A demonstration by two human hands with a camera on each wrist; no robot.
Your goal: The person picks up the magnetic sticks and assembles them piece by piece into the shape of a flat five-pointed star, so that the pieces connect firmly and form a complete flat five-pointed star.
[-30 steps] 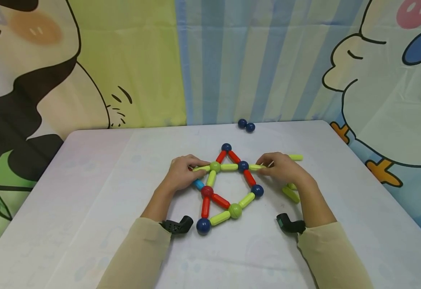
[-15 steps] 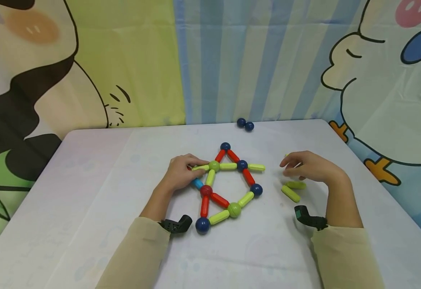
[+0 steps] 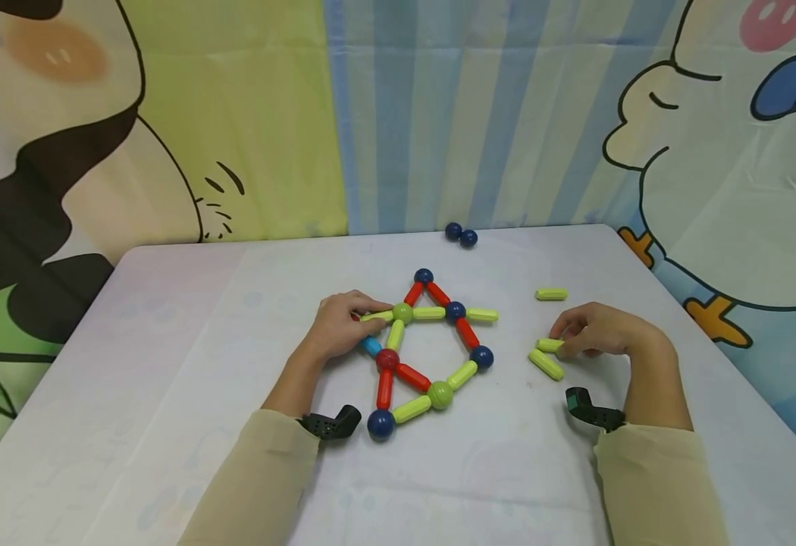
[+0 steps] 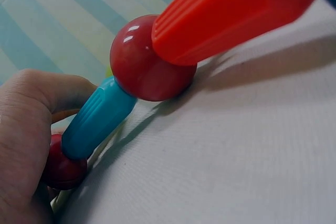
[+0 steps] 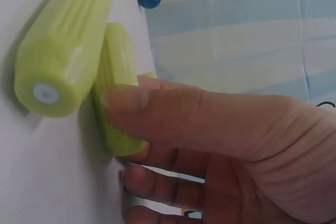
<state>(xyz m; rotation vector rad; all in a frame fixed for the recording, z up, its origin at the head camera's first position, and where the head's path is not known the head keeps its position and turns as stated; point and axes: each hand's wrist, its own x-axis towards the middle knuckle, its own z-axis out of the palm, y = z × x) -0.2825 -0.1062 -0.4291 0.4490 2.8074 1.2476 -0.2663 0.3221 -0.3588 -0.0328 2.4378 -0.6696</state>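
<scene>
A flat frame of magnetic rods and balls lies on the table, with a navy ball (image 3: 424,276) at its far tip. My left hand (image 3: 338,327) pinches the lime rod (image 3: 377,316) at its left corner. In the left wrist view, a dark red ball (image 4: 65,170) sits within that hand, joined by a blue rod (image 4: 98,118) to a larger-looking red ball (image 4: 149,59). To the right, my right hand (image 3: 606,331) pinches a loose lime rod (image 5: 116,61), thumb over its side. Another lime rod (image 5: 63,51) lies right beside it.
A third loose lime rod (image 3: 551,294) lies farther back on the right. Two navy balls (image 3: 461,235) rest together near the far edge of the white-covered table (image 3: 186,364). A printed cloth (image 3: 439,114) hangs behind it.
My right hand has let go of the lime rod at the frame's right side, moved right, and taken hold of a loose lime rod. The left hand stays in place.
</scene>
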